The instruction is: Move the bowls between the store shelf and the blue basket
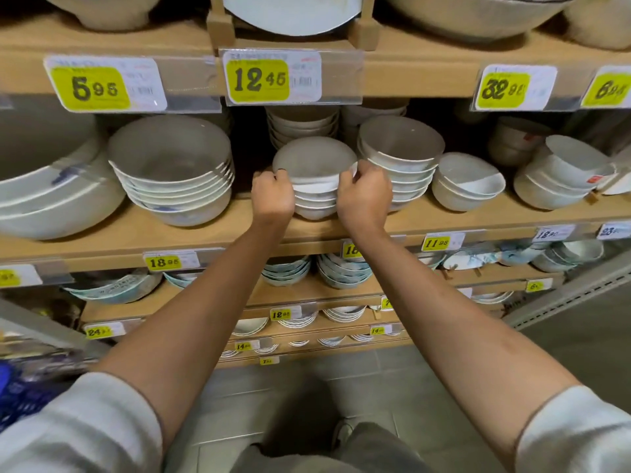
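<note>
The wooden store shelf (495, 221) fills the view in tiers, each front edge carrying price labels. On the middle board, far left, lies a large shallow bowl (51, 199) with a blue mark on its side, partly cut off by the frame. Just beside it stands a stack of wide bowls (177, 186), pale and grey inside. Right of centre rises a taller stack of deep bowls (399, 148), and beyond that a pair of nested bowls (467, 182) tilted toward the viewer. Between the wide stack and the deep stack, near the front edge of the board, sits the stack of small bowls (316, 199), pale and upright. Both bare forearms reach up to it from pushed-back light sleeves. The left hand (273, 196) and the right hand (363, 196) grip the top bowl (312, 158) at opposite sides, fingers curled over its rim, knuckles toward the camera. Whether that bowl is clear of the one beneath cannot be told. The blue basket (13, 394) shows only as a blurred corner at the lower left edge, well apart from the hands. Lower tiers hold blue-patterned bowls (343, 273) in short stacks. Directly above the hands hangs a yellow price label (257, 80) reading 12.45.
</note>
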{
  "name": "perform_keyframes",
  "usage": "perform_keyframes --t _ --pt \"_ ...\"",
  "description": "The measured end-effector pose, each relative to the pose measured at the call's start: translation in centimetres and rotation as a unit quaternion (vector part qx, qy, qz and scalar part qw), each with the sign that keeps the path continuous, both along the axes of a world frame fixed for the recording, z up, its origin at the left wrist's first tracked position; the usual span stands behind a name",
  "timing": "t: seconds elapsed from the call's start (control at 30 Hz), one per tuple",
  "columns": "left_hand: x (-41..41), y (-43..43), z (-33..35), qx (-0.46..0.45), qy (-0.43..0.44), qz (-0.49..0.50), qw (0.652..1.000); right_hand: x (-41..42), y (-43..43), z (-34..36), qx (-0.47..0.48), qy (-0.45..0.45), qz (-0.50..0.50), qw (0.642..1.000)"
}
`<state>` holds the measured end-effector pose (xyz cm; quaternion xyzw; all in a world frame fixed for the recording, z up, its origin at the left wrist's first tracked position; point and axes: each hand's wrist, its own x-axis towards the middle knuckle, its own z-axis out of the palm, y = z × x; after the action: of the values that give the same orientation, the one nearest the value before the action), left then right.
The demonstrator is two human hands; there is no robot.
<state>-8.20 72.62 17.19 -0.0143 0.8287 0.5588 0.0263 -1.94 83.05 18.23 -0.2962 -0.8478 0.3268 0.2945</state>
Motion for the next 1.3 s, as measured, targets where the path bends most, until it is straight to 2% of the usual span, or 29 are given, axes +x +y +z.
perform_keyframes --t 0.23,0.43,0.63,0.77,0.87,0.97,1.1,1.3 --pt "-0.3 0.3 -0.4 0.022 -0.014 0.009 1.000 0.8 -0.3 -0.7 -0.003 0.057 0.032 0.998" --pt "-0.6 0.6 -0.8 0.076 -0.034 0.014 0.996 1.1 0.6 -1.4 0.022 0.032 0.025 0.999" --pt "0.7 0.1 -0.5 0.123 -0.021 0.007 0.992 2.0 1.6 -1.6 0.014 0.043 0.063 0.997" --pt "3.7 -1.8 0.4 0.136 -0.032 0.016 0.990 4.4 1.2 -0.4 -0.009 0.088 0.114 0.990" --pt "6.3 -4.4 1.6 0.146 -0.061 0.041 0.986 5.7 0.0 0.8 -0.048 0.071 0.131 0.988" --pt "8.5 -8.4 3.3 0.201 -0.065 0.055 0.976 6.3 -2.2 1.8 -0.058 0.060 0.186 0.979" --pt "11.4 -15.5 4.6 0.224 -0.013 0.086 0.971 6.1 -7.8 2.7 -0.072 0.079 0.294 0.950" --pt "16.3 -27.6 4.6 0.253 -0.006 0.187 0.949 6.7 -20.5 2.9 -0.117 0.025 0.429 0.896"
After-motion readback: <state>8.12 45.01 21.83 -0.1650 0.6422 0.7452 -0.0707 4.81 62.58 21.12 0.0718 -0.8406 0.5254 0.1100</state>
